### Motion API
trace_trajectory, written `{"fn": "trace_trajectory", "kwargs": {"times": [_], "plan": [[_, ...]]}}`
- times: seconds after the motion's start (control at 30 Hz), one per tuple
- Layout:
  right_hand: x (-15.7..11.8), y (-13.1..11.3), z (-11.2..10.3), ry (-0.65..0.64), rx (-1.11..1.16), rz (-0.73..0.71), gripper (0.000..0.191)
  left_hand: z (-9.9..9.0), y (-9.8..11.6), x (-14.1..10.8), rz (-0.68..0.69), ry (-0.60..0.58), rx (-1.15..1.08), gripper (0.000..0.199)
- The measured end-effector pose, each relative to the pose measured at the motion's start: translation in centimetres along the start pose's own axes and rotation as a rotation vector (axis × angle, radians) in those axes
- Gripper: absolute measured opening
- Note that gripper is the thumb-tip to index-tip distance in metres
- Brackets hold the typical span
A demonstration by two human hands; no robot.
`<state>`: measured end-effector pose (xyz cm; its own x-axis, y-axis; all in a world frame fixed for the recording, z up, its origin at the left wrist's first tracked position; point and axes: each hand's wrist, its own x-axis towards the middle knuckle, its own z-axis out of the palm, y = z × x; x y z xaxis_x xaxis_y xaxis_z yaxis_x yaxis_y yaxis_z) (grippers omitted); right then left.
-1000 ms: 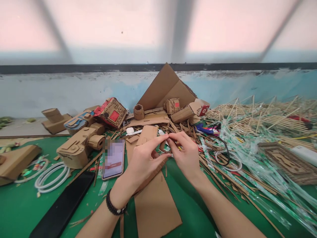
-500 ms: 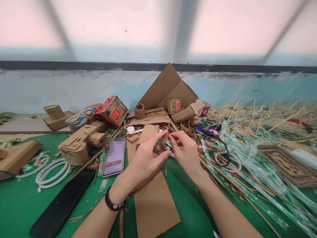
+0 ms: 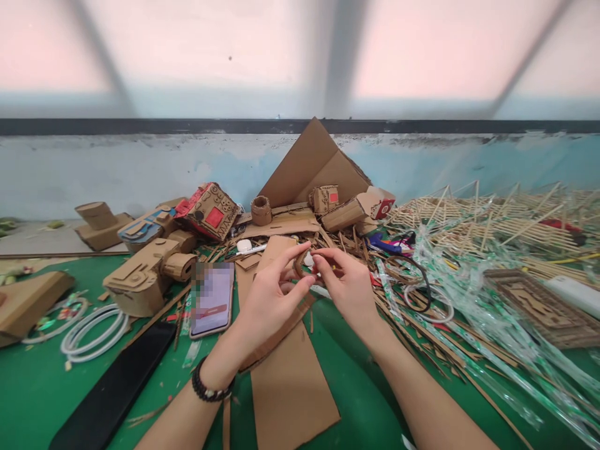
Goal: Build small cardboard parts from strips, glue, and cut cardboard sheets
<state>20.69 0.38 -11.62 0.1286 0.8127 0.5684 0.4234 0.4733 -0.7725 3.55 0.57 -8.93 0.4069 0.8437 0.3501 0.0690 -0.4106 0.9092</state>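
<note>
Between my hands is a small curved cardboard strip (image 3: 299,266), bent like part of a ring. My left hand (image 3: 274,294), with a dark beaded bracelet at its wrist, grips the strip between thumb and fingers. The fingertips of my right hand (image 3: 345,290) are pinched together at the strip's right side; whether they hold its end or something tiny is hidden. Below my left hand lie flat cardboard pieces, one a long cardboard sheet (image 3: 293,390) reaching toward me. A phone (image 3: 213,300) rests left of my left hand.
Cardboard camera models (image 3: 140,272) and a coil of white tubing (image 3: 96,331) sit at left, near a black flat strip (image 3: 115,387). Cardboard scraps (image 3: 347,244) pile behind my hands. Clear plastic wrap (image 3: 469,312) and a thin-stick frame (image 3: 487,212) spread across the right.
The cardboard strip has turned, so its curve now shows more like an open ring. My fingers have shifted slightly around it. The whole view has moved a little.
</note>
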Motion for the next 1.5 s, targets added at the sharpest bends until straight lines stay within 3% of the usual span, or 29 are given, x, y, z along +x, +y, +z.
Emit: {"fn": "trace_trajectory", "kwargs": {"times": [0.27, 0.6, 0.87, 1.17, 1.5], "plan": [[-0.39, -0.04, -0.20, 0.030, -0.185, -0.137, 0.025, 0.03, 0.36, -0.22, 0.014, -0.007, 0.085, 0.052], [-0.23, -0.06, 0.08, -0.021, 0.019, 0.041, 0.019, -0.80, 0.03, 0.02, 0.121, 0.068, 0.125, 0.052], [-0.76, -0.30, -0.08, 0.043, -0.112, -0.046, 0.022, -0.05, -0.32, -0.26, 0.307, -0.012, 0.294, 0.057], [-0.53, -0.68, 0.14, -0.028, -0.053, -0.077, 0.032, -0.16, -0.03, -0.02, 0.366, 0.057, 0.387, 0.049], [-0.88, -0.67, 0.43, 0.110, 0.035, 0.014, 0.020, -0.06, -0.36, -0.15, 0.330, 0.087, 0.343, 0.050]]}}
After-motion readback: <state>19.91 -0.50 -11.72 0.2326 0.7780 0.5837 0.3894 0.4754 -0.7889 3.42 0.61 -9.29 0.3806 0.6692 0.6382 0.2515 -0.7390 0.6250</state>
